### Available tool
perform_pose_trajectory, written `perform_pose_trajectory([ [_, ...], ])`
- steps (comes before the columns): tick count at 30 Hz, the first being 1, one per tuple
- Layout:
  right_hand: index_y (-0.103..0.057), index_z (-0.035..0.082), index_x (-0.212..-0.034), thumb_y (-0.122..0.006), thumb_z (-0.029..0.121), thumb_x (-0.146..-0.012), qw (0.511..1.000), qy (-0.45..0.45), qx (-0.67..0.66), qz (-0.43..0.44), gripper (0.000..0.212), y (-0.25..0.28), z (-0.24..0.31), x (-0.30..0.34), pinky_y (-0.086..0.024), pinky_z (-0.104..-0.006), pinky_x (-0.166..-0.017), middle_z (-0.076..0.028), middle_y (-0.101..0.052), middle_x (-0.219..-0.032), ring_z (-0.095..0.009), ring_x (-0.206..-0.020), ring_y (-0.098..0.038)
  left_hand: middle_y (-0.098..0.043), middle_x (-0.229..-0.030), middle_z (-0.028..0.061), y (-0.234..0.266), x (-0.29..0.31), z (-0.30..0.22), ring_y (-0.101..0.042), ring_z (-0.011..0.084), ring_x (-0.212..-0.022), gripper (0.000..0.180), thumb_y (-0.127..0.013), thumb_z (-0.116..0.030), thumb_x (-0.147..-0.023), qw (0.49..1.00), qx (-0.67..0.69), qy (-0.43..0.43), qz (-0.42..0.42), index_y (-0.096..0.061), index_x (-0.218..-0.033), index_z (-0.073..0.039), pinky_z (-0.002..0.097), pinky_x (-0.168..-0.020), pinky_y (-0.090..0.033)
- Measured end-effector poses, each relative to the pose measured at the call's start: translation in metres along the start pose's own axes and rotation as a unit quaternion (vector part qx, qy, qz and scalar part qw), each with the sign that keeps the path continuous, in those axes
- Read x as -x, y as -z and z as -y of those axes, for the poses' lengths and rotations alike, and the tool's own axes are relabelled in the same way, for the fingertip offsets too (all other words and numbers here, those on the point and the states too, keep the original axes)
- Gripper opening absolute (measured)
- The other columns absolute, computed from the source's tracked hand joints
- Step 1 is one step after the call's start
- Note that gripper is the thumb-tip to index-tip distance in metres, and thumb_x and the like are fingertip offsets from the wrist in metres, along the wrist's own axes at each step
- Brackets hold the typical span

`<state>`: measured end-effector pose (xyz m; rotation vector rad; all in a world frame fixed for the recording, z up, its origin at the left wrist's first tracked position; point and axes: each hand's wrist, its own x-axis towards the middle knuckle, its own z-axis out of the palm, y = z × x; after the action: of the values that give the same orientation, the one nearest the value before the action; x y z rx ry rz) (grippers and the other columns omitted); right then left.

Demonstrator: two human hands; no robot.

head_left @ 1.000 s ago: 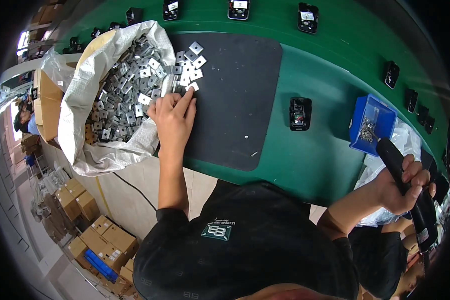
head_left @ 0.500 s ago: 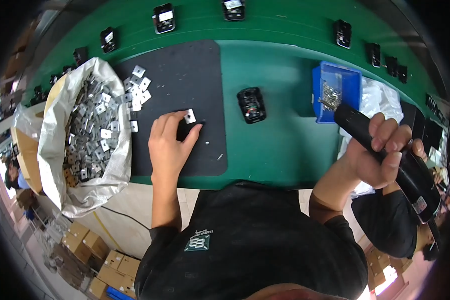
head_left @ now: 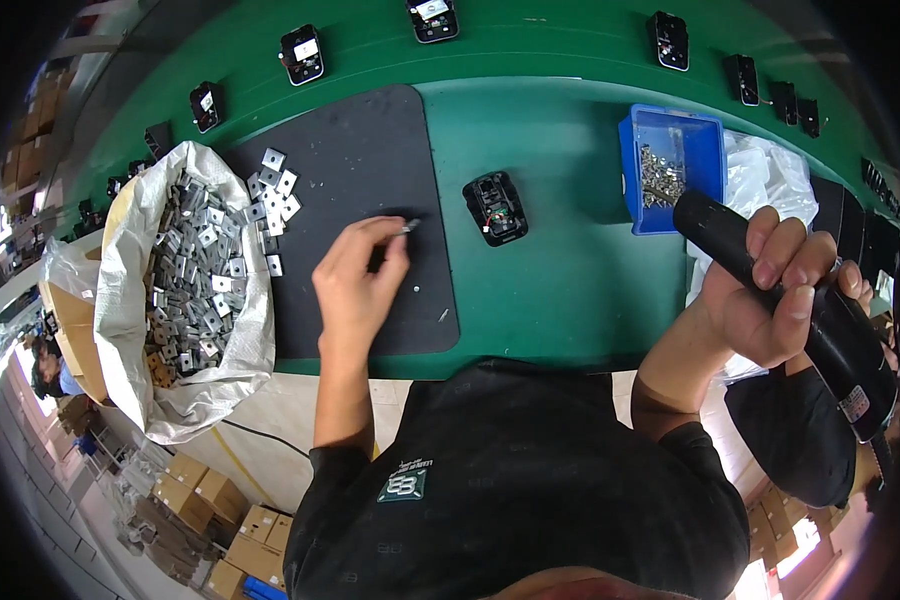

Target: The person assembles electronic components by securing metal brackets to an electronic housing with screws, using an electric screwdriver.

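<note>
While the person's left hand (head_left: 355, 280) is poised above a flat black mat (head_left: 370, 150) with rounded corners, its thumb and bent forefinger pinch a small silver metal plate (head_left: 410, 226). The plate sits right at the fingertips, on the far side of the hand, pointing to the right; it is tilted nearly edge-on, so its full outline is hard to make out.

Just right of the mat, on the smooth green table (head_left: 580, 300), lies an open black plastic housing (head_left: 495, 208) with rounded ends and small electronic parts inside. It is to the right of the left hand and near the pinched plate, but apart from both.

To the left of the hand, a wide-mouthed white woven sack (head_left: 120, 330) is full of square grey metal pieces with centre holes (head_left: 205, 235). More loose square pieces (head_left: 273, 205) are scattered on the mat between sack and hand.

On the right, the right hand (head_left: 770, 290) has its fingers wrapped around a thick black cylindrical power tool (head_left: 835, 340). The tool's front end overlaps the near corner of a blue plastic bin (head_left: 698, 150) holding small silver screws (head_left: 660, 180); whether they touch is unclear.
</note>
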<state>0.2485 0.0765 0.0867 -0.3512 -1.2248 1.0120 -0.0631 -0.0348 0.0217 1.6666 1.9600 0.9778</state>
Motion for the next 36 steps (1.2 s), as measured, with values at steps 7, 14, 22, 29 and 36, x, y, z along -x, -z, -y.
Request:
perform_pose_trajectory([
  [7,-0.046,0.015,-0.133,-0.058,0.008,-0.086,1.0,0.017,0.005,0.02,0.049,-0.002,-0.002,0.004,-0.04,-0.0326,-0.064,-0.002,-0.051,-0.088,-0.014,-0.066,-0.049,-0.063,-0.114,0.0108,-0.046,-0.015,-0.024,-0.062,0.0269,-0.097,0.018,-0.075,0.001,-0.076,0.994,0.043,-0.094,-0.046,-0.068,-0.091,-0.005,0.0362,-0.083,-0.049],
  [14,-0.044,0.013,-0.135,-0.06,0.01,-0.087,0.999,0.025,0.002,0.045,0.051,0.001,-0.002,0.005,-0.041,-0.0331,-0.063,-0.003,-0.05,-0.089,-0.014,-0.066,-0.05,-0.064,-0.117,0.0056,-0.049,-0.015,-0.031,-0.06,0.0228,-0.103,0.016,-0.079,-0.007,-0.075,0.994,-0.019,-0.104,-0.024,-0.072,-0.09,-0.009,0.036,-0.09,-0.036],
  [22,-0.044,0.016,-0.133,-0.062,0.009,-0.088,0.999,0.007,-0.011,0.05,0.049,-0.005,-0.003,0.007,-0.041,-0.0327,-0.064,-0.002,-0.049,-0.088,-0.014,-0.066,-0.051,-0.066,-0.116,0.0051,-0.064,-0.016,-0.033,-0.061,0.0215,-0.103,0.016,-0.079,-0.007,-0.075,0.999,-0.012,-0.047,-0.014,-0.072,-0.089,-0.01,0.0363,-0.092,-0.036],
  [29,-0.044,0.017,-0.131,-0.065,0.008,-0.087,0.999,-0.007,-0.031,0.043,0.049,-0.016,-0.003,0.008,-0.042,-0.0331,-0.065,-0.002,-0.05,-0.086,-0.015,-0.067,-0.052,-0.069,-0.112,0.0057,-0.073,-0.014,-0.031,-0.063,0.0227,-0.103,0.014,-0.076,-0.006,-0.076,0.997,-0.037,-0.066,-0.033,-0.072,-0.089,-0.01,0.0361,-0.095,-0.038],
  [36,-0.05,0.017,-0.123,-0.066,0.01,-0.084,0.999,-0.032,-0.019,0.03,0.042,-0.024,-0.001,0.011,-0.038,-0.0299,-0.068,0.001,-0.049,-0.083,-0.011,-0.067,-0.049,-0.07,-0.104,0.0067,-0.068,-0.025,-0.034,-0.064,0.0264,-0.101,0.029,-0.077,-0.003,-0.075,0.999,0.007,-0.028,-0.021,-0.066,-0.101,-0.009,0.0364,-0.089,-0.045],
])
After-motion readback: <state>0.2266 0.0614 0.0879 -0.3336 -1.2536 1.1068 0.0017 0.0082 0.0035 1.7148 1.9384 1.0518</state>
